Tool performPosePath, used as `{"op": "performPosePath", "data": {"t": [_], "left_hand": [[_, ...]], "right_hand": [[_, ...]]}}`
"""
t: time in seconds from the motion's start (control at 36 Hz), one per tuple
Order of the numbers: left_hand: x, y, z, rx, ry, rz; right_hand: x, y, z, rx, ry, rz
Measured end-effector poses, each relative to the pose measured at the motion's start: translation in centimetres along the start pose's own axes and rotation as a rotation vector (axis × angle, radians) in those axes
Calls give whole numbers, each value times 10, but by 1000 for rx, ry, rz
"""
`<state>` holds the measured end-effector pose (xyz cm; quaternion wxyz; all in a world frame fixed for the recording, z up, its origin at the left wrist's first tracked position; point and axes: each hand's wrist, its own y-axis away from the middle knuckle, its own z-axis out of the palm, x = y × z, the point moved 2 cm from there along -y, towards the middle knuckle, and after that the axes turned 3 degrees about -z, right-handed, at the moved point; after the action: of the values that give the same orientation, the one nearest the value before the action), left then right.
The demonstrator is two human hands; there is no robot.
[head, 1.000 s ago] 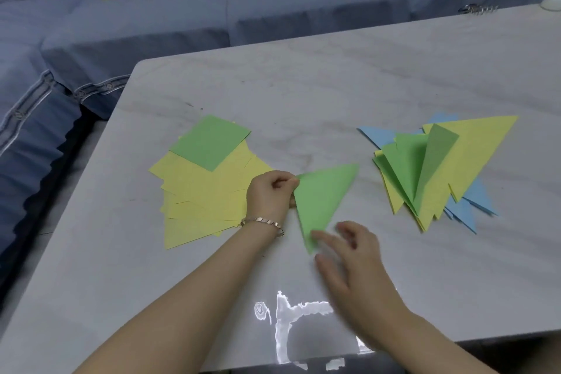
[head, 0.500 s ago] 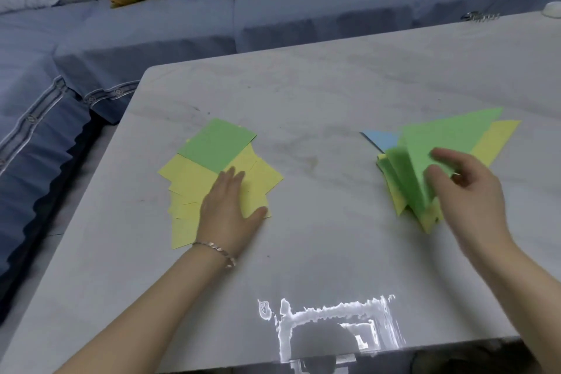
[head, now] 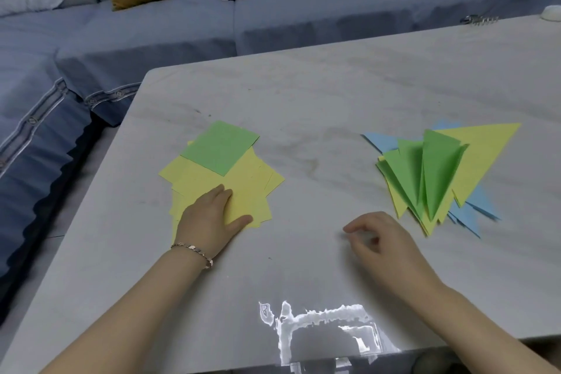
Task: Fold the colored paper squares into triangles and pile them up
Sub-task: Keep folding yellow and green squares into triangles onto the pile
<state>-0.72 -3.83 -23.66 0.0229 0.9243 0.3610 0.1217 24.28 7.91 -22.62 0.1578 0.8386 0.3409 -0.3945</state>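
Left hand (head: 209,217) lies flat on the yellow squares (head: 249,188), fingers straight, thumb out sideways; bracelet (head: 194,252) on wrist. Squares are fanned loosely at table (head: 334,94) left, w/ one green square (head: 220,147) on their far end, turned cornerwise, one corner toward the far edge. Right hand (head: 385,241) is over bare tabletop btw the two heaps, fingers loosely curled, holding nothing, a bit blurred. Triangle pile (head: 440,176) at right: green, yellow & blue, long axes near-to-far, sharp tips mostly toward the near edge; top yellow one points far-right. Hands apart.
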Motion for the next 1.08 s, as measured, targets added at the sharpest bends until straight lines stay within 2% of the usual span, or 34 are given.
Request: {"op": "performPosePath", "data": {"t": [0.17, 0.33, 0.5, 0.64, 0.69, 0.75, 0.81, 0.86, 0.92, 1.0, 1.08], "left_hand": [[-3, -1, 2, 17, 72, -61], [-4, -6, 4, 120, 80, -61], [-11, -17, 4, 229, 202, -82], [-10, -15, -5, 296, 114, -39], [-9, -11, -14, 350, 42, 0], [-5, -4, -23, 485, 5, 88], [1, 7, -29, 685, 60, 220], [13, 18, -34, 768, 166, 390], [27, 29, -38, 741, 283, 529], [47, 42, -40, 549, 503, 680], [59, 52, -34, 387, 682, 603]], "right_hand": [[-4, 0, 3, -76, 14, 6], [-5, -2, 4, -102, 30, 3], [-4, -3, 5, -111, 54, -19], [-4, -4, 4, -115, 44, -27], [-4, -6, 4, -108, 35, -32], [-4, -7, 5, -85, 20, -43], [-4, -9, 6, -12, -7, -86], [-5, -9, 6, 83, -55, -137], [-8, -10, 6, 138, -92, -209], [-12, -11, 4, 208, -69, -336], [-13, -10, 0, 239, -53, -482]]}}
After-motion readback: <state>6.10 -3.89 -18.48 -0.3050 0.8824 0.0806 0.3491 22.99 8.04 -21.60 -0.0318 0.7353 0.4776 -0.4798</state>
